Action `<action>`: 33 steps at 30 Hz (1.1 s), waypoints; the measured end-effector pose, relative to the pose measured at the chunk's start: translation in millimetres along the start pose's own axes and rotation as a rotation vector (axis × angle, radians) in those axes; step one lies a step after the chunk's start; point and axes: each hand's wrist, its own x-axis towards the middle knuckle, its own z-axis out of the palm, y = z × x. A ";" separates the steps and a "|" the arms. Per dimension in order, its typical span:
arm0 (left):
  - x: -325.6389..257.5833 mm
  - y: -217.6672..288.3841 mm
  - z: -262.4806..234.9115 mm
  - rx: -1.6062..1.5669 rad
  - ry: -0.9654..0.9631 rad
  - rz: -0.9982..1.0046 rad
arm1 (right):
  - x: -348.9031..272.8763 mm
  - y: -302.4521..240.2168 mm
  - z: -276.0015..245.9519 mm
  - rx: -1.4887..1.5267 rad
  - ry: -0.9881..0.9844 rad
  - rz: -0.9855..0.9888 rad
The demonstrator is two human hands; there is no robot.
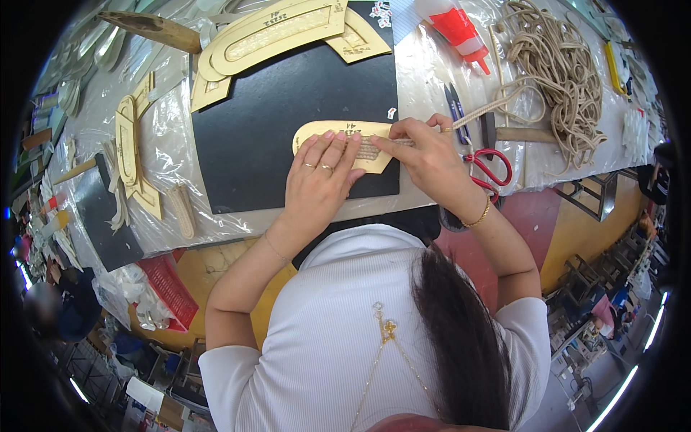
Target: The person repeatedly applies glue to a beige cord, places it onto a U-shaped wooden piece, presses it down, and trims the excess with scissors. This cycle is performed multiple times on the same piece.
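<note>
— Where is the cardboard template [344, 138] you are working on?

— It lies flat on the black mat [288, 108], near the mat's lower right corner, right in front of you. A strip of braided cord [371, 148] runs across its middle, and both your hands sit on top of it.

— How do your hands stand on it?

— Your left hand [320, 180] lies flat with the fingers spread a little, pressing down on the left half of the template and the cord. Your right hand [425, 155] comes in from the right with the fingers pinched narrow on the cord where it leaves the template's right end. The two hands almost touch over the middle of the strip.

— Where does the cord go from there?

— It passes under your right hand and runs up and right over the plastic sheet to the loose heap of rope [558, 68] at the far right of the table.

— What lies around you?

— Red-handled scissors [489, 169] sit just beside your right wrist. A glue bottle with a red tip [457, 29] lies beyond, at the top. Larger cardboard patterns [273, 36] rest on the mat's far edge, and more of them [133, 155] lie well apart to your left.
</note>
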 end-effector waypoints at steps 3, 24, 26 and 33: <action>-0.8 2.8 1.3 0.041 -0.005 -0.009 | -1.3 0.0 2.3 -0.016 0.021 -0.006; -13.1 22.4 17.8 0.134 -0.021 -0.051 | -55.2 40.6 -50.2 -0.085 0.236 0.427; -12.9 23.3 20.1 0.165 -0.038 -0.069 | -76.8 74.7 -80.2 -0.294 0.077 0.535; -11.4 21.6 21.2 0.160 0.067 -0.011 | -102.5 137.5 -83.6 -0.337 -0.130 0.270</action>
